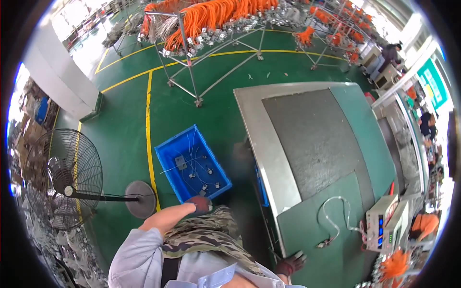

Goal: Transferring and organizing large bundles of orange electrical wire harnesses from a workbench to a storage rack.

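Note:
A dark, reddish work glove covers my left hand [201, 205], which hangs over my lap beside the near edge of a blue plastic bin [215, 154]. Its fingers are too hidden to show whether they hold anything. Inside the bin lie thin white wires [193, 152] with several small metal connectors [210, 171]. My right hand [291, 264], gloved too, rests on the near left edge of the work table with its fingers stretched over the green mat [321, 230]. A white cable [328, 218] with a metal end curves across that mat, away from the hand.
A box-shaped bench instrument [382, 223] stands at the table's right. Left of the bin is a black pedestal fan [67, 185] on a round base [140, 198]. Racks [191, 79] hung with orange cables [218, 19] stand ahead, near a white pillar [62, 67]. Other people work at far right.

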Demonstrator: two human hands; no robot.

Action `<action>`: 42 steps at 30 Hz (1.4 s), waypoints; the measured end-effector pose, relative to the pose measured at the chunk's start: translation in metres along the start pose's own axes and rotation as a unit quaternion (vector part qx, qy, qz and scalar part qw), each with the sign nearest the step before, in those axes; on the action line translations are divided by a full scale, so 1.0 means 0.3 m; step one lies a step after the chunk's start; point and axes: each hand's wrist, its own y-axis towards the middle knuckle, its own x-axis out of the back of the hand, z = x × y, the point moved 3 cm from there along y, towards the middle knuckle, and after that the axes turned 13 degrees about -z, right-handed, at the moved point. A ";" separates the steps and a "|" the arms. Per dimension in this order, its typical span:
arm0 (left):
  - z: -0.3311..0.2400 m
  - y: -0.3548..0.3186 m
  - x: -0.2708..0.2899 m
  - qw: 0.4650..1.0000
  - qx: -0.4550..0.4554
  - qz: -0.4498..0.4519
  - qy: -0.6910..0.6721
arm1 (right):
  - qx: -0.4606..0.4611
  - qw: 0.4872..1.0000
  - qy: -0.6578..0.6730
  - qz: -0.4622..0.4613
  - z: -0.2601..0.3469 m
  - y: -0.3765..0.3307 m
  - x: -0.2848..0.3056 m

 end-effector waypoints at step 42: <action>0.392 0.830 2.662 0.628 -0.015 -0.726 0.280 | 0.060 0.949 0.301 0.066 1.607 1.380 0.472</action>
